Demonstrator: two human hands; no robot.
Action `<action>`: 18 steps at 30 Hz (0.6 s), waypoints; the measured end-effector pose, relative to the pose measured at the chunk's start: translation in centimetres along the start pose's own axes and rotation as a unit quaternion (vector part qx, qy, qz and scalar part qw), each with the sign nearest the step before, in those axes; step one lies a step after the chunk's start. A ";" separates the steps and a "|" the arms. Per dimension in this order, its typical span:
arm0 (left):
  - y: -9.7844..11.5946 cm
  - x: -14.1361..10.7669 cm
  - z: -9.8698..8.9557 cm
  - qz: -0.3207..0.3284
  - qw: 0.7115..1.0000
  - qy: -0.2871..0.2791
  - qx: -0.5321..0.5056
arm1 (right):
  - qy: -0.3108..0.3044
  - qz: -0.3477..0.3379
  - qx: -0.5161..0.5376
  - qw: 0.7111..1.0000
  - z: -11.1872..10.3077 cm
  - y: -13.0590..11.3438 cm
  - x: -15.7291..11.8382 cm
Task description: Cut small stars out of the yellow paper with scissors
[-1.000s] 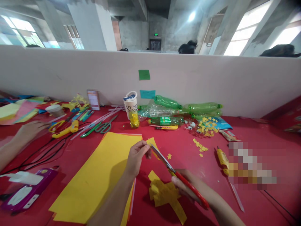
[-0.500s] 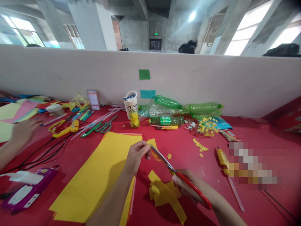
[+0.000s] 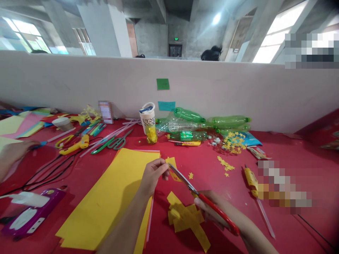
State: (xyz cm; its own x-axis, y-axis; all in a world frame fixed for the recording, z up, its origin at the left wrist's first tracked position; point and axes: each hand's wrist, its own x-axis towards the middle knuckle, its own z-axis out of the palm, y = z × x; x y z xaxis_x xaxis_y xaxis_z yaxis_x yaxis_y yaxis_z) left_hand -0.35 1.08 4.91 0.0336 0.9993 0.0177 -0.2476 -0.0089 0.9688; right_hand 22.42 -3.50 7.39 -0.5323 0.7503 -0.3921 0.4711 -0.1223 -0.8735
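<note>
In my right hand [image 3: 213, 208] are scissors [image 3: 185, 180] with red handles, their blades pointing up and left. The blade tips meet the fingertips of my left hand [image 3: 156, 171], which is closed in a pinch on a small piece of yellow paper, mostly hidden by the fingers. Just behind lies a cut yellow paper strip [image 3: 174, 169], with one yellow paper star [image 3: 191, 175] to its right. Below the scissors are several yellow scraps [image 3: 185, 220], crossing one another. A stack of yellow paper [image 3: 106, 197] lies under my left forearm.
Green plastic bottles [image 3: 230, 121] and a white cup [image 3: 147, 118] stand along the partition. More stars [image 3: 234, 143] lie at right, near a yellow glue gun [image 3: 251, 181]. Green scissors [image 3: 118, 141], a purple power strip [image 3: 34, 213] and another person's hand [image 3: 17, 153] are at left.
At left, the other person's hand has shifted down, and a blue-tipped thing shows at its fingers. My hands and the scissors look almost unchanged.
</note>
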 end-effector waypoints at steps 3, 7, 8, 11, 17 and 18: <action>0.0 0.0 0.0 0.000 1.000 -0.003 0.000 | 0.001 0.001 -0.003 1.000 0.1 0.1 0.0; 0.2 0.0 0.1 0.000 1.000 -0.003 -0.002 | 0.003 -0.002 -0.001 1.000 0.1 0.1 0.0; 0.2 0.0 0.1 0.000 1.000 -0.003 -0.002 | 0.002 -0.004 -0.001 1.000 0.1 0.0 0.0; 0.1 0.0 0.1 -0.001 1.000 -0.003 -0.003 | -0.003 -0.006 -0.006 1.000 0.1 -0.1 0.0; -0.2 -0.1 0.1 0.025 1.000 -0.007 -0.011 | 0.001 -0.018 0.027 0.999 0.6 0.8 0.4; -0.2 -0.1 0.1 0.033 0.999 -0.008 -0.012 | 0.002 -0.020 0.032 0.999 0.7 1.0 0.6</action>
State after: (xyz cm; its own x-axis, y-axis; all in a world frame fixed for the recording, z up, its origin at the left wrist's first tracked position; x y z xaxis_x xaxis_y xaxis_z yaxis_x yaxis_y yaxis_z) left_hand -0.22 0.98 4.73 0.0317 0.9958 0.0859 -0.2730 -0.0741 0.9592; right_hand 22.11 -3.65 6.09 -0.5471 0.7575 -0.3562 0.4034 -0.1342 -0.9051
